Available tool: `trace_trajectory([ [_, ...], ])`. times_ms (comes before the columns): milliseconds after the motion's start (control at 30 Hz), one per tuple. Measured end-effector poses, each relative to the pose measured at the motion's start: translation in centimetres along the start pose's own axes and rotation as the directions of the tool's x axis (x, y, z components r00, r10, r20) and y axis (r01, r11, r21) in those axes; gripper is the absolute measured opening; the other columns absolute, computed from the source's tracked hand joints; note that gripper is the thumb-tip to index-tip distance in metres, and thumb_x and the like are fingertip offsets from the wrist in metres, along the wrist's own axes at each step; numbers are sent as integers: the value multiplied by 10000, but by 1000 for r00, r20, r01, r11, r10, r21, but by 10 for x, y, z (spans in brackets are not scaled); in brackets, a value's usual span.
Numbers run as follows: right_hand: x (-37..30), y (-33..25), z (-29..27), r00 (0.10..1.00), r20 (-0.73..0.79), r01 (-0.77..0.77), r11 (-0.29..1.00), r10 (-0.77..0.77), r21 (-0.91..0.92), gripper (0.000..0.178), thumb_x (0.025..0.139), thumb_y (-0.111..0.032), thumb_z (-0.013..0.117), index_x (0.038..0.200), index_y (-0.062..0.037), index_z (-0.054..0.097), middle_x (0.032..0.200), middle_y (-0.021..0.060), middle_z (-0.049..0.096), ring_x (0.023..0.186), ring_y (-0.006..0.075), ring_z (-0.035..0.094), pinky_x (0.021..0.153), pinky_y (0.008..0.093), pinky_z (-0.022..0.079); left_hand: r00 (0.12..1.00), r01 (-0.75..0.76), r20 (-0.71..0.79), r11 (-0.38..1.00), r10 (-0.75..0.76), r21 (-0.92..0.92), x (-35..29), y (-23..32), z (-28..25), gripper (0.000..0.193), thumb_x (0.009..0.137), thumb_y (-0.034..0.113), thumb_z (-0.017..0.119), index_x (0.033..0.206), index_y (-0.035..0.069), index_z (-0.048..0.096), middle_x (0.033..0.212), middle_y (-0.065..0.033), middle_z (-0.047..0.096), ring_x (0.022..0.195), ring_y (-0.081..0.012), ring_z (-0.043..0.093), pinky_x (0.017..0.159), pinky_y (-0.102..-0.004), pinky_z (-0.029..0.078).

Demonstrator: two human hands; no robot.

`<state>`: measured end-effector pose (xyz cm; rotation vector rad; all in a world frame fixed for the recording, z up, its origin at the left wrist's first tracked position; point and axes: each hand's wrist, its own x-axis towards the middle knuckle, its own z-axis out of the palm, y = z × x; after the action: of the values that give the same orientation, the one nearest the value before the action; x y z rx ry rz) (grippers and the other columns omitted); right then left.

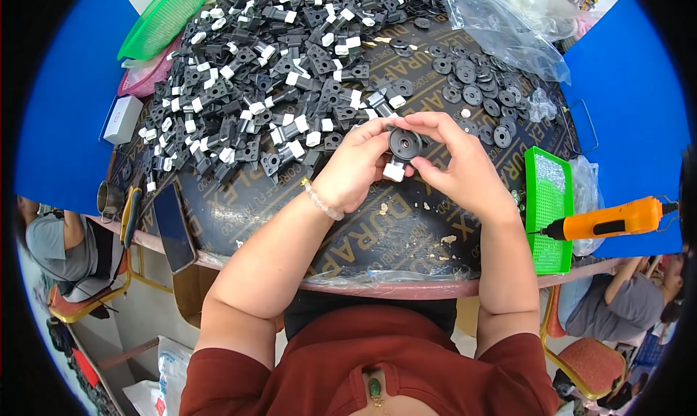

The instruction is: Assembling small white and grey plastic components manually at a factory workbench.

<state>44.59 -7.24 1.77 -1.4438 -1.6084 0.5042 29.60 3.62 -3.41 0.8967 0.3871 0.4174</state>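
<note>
A black wheel with a white block at its six o'clock sits between the hands — the left hand grasping its nine o'clock side, the right hand its three. Loose discs lie at two o'clock, a green tray at four.

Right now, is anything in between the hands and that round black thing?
No, nothing I can see. The left hand and right hand have their fingers around the black disc. The heap of black-and-white parts lies beyond them, not in between.
</note>
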Motion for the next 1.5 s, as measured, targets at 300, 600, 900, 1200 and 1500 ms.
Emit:
trace_trajectory([
  [300,-1,-6,-13,993,101,-71,996,65,52,445,807,51,674,1231,-7,554,1207,118,636,1198,254,607,1006,345,476,1000,3,-8,998,-3,-69,-6,4,10,323,1027,224,413,1238,15,540,1032,-89,643,865,-188,643,784,-335,543],
  [600,0,7,-16,989,133,-85,975,59,205,437,801,39,679,1219,5,558,1253,112,618,1203,233,586,1040,359,443,990,77,125,991,-63,-109,-5,6,2,346,1036,270,422,1234,16,551,1020,-83,641,827,-190,625,722,-321,518],
  [900,-2,0,-2,993,31,122,968,-118,-221,429,723,-41,774,1127,-27,627,1153,125,662,1144,293,617,977,373,479,978,-209,54,926,202,315,-1,-9,3,381,1006,138,515,1363,15,462,1089,-56,623,932,-122,613,817,-300,532],
  [1200,13,56,-14,998,-70,-48,810,8,-585,371,824,-33,667,1184,-74,586,1196,113,612,1182,310,550,1128,518,296,875,-381,-114,813,471,441,-3,10,3,500,1008,178,492,1463,34,344,1273,-145,592,1148,-193,564,968,-322,446],
  [1500,12,55,8,997,-4,54,687,-83,-725,426,808,-160,701,1224,-115,620,1227,56,611,1301,300,449,1156,591,205,837,-162,112,46,536,986,-10,21,-5,231,806,151,695,1017,64,659,882,-79,624,846,-235,616,776,-379,491],
])
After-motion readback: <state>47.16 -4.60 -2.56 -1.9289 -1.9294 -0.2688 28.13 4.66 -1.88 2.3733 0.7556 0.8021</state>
